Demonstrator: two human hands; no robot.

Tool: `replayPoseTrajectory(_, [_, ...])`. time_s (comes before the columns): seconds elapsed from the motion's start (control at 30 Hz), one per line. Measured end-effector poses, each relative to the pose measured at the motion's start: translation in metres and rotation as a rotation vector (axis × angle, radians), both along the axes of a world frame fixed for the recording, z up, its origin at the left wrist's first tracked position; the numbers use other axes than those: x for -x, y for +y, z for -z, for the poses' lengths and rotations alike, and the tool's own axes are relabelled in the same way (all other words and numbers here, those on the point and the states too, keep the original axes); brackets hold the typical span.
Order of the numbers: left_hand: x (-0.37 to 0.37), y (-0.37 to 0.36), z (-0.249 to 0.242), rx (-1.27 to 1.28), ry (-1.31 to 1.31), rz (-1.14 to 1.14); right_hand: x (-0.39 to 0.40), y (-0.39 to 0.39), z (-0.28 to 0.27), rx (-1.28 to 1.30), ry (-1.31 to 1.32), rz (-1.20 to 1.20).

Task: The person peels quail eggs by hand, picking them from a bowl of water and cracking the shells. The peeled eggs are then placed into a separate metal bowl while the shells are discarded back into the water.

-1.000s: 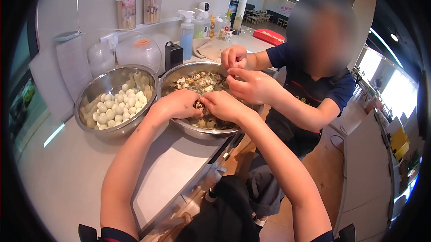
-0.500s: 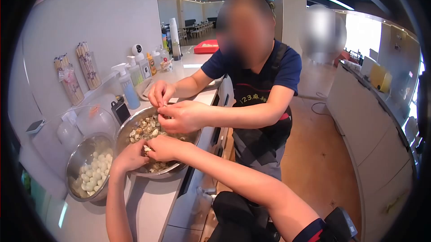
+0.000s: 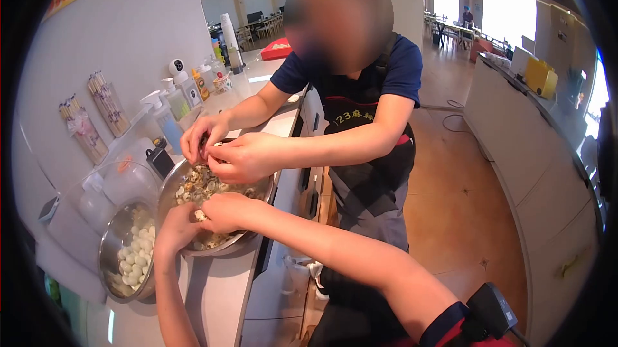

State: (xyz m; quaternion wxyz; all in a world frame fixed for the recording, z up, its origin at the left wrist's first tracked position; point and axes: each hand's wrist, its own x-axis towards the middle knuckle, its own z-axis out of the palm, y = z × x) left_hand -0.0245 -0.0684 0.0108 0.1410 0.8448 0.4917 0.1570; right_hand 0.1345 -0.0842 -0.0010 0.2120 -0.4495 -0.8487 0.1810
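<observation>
Low over a large metal bowl of speckled quail eggs and shell bits, my left hand and my right hand meet. Their fingers are closed around one small quail egg, which shows pale between them. How much shell is on it I cannot make out. To the left of my left wrist, a second metal bowl holds many smooth white peeled eggs. Across the large bowl, a co-worker's hands also pinch a small egg, close beyond mine.
The co-worker in a dark apron stands at the counter. Along the wall are a blue pump bottle, a black box-shaped item, chopstick holders and a small white camera. A red tray lies farther back.
My view has shifted a little, so the scene sits differently. My hands stay together at the egg over the bowl. The co-worker's hands have moved slightly, still together.
</observation>
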Motion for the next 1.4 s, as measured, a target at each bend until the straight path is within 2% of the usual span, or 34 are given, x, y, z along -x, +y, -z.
replayPoseTrajectory(0.07, [0.001, 0.002, 0.000, -0.043, -0.059, 0.036, -0.001, -0.001, -0.005, -0.023, -0.012, 0.041])
replayPoseTrajectory(0.13, [0.003, -0.002, -0.007, 0.040, -0.099, -0.012, 0.004, 0.005, 0.000, -0.023, -0.051, 0.110])
replayPoseTrajectory(0.2, [0.004, 0.005, -0.001, 0.013, 0.060, 0.039, 0.004, 0.015, 0.013, -0.146, 0.079, 0.218])
replayPoseTrajectory(0.23, [0.002, 0.005, -0.002, 0.043, 0.024, 0.020, 0.006, 0.013, 0.009, -0.181, 0.004, 0.210])
replayPoseTrajectory(0.3, [0.006, 0.015, 0.008, 0.079, -0.091, 0.071, 0.009, 0.007, -0.001, -0.116, -0.102, 0.110])
replayPoseTrajectory(0.33, [0.007, 0.023, 0.017, 0.080, -0.171, 0.100, 0.015, 0.011, -0.002, 0.006, -0.121, 0.127])
replayPoseTrajectory(0.4, [0.005, 0.015, 0.011, 0.039, -0.209, 0.095, 0.023, 0.023, -0.003, 0.121, -0.222, -0.033])
replayPoseTrajectory(0.47, [0.017, 0.032, 0.029, 0.123, -0.233, 0.112, 0.034, 0.053, 0.019, 0.146, -0.103, -0.099])
replayPoseTrajectory(0.53, [0.018, 0.035, 0.033, -0.210, -0.155, 0.266, 0.034, 0.058, 0.017, 0.127, -0.122, -0.183])
replayPoseTrajectory(0.6, [0.017, 0.026, 0.022, -0.156, -0.107, 0.213, 0.031, 0.061, 0.017, 0.113, -0.142, -0.257])
replayPoseTrajectory(0.67, [0.006, 0.013, 0.006, 0.084, -0.068, 0.074, 0.026, 0.063, 0.018, 0.069, -0.115, -0.294])
replayPoseTrajectory(0.8, [0.019, 0.031, 0.030, 0.074, -0.252, 0.122, 0.022, 0.062, 0.021, 0.066, -0.096, -0.273])
replayPoseTrajectory(0.87, [0.020, 0.035, 0.032, 0.074, -0.342, 0.131, 0.023, 0.062, 0.028, -0.163, -0.030, -0.223])
replayPoseTrajectory(1.0, [0.010, 0.023, 0.011, 0.068, -0.227, 0.110, 0.027, 0.066, 0.025, -0.093, 0.004, -0.214])
replayPoseTrajectory(1.07, [0.009, 0.014, 0.003, 0.048, -0.248, 0.039, 0.028, 0.064, 0.027, -0.170, 0.009, -0.202])
replayPoseTrajectory(1.13, [0.013, 0.013, -0.005, 0.041, -0.056, 0.134, 0.034, 0.063, 0.032, -0.286, 0.050, -0.064])
replayPoseTrajectory(1.2, [0.012, 0.014, -0.003, 0.050, -0.058, 0.105, 0.028, 0.048, 0.018, -0.294, 0.134, -0.062])
replayPoseTrajectory(1.27, [0.020, 0.025, 0.008, 0.122, -0.085, 0.144, 0.025, 0.037, 0.002, -0.020, 0.062, -0.042])
replayPoseTrajectory(1.3, [0.011, 0.012, -0.005, -0.002, 0.056, 0.094, 0.033, 0.057, 0.025, -0.035, 0.076, -0.109])
replayPoseTrajectory(1.33, [0.016, 0.024, 0.003, -0.002, 0.071, 0.093, 0.031, 0.061, 0.025, -0.037, 0.090, -0.110])
replayPoseTrajectory(1.4, [0.038, 0.050, 0.045, -0.280, -0.058, 0.179, 0.036, 0.061, 0.028, -0.043, 0.029, -0.110])
